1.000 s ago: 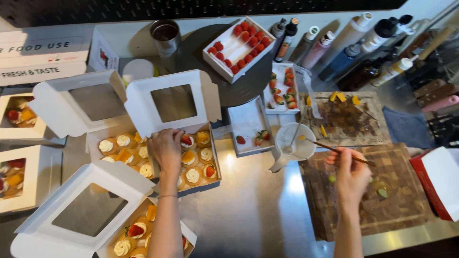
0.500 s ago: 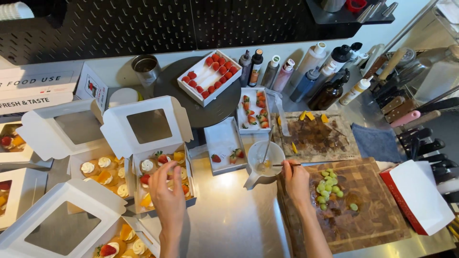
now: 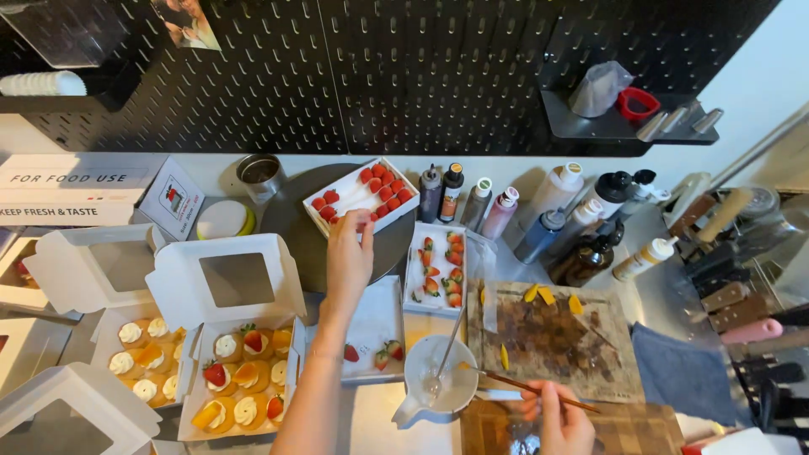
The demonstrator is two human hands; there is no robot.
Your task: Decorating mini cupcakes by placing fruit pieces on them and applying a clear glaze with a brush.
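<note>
From above, the left hand (image 3: pixel 348 257) reaches far across the surface (image 3: pixel 379 421) to the white rectangular tray of whole strawberries (image 3: pixel 361 196), which sits tilted on a dark round board (image 3: pixel 291 227), its long axis running from near left to far right. The fingers are curled down at the tray's near edge; whether they pinch a berry I cannot tell. The right hand (image 3: pixel 563 425), at the near edge of the view, pinches a thin wooden-handled brush (image 3: pixel 529 388), which lies almost level, its long axis running left to right with the tip pointing left over the rim of a small white pouring cup (image 3: pixel 438 383). A spoon (image 3: pixel 444 354) stands slanted in that cup. Just beyond it is a second tray of cut strawberries (image 3: pixel 438 268), long axis near to far. At the near left, open white window boxes (image 3: pixel 240 371) hold small cream and fruit tarts. Squeeze bottles (image 3: pixel 506 211) stand in a row at the far side.
</note>
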